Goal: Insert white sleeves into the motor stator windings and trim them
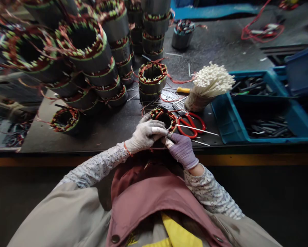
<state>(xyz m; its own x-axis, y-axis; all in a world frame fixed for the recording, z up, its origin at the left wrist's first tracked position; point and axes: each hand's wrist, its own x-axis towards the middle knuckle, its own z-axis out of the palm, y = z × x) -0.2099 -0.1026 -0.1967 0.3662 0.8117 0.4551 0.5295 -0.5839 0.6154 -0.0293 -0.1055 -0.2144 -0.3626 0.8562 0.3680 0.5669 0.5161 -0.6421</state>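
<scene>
A motor stator (173, 118) with copper windings lies at the table's front edge, its open bore facing up. My left hand (147, 134), in a white glove, is bent over its near left rim, fingers together. At the near right rim my right hand (182, 148), in a purple glove, is closed in a pinch close to the left fingertips. What it pinches is hidden. Red-handled scissors (191, 124) lie just right of the stator, with a thin white stick (197, 129) across them. Behind stands another wound stator (153, 77).
Tall stacks of stators (99, 68) fill the left and back. A thick bundle of white sticks (208, 85) stands right of centre, near a yellow handle (183, 90). Blue bins (272, 140) with dark pieces are at right. Loose sticks litter the table (113, 132).
</scene>
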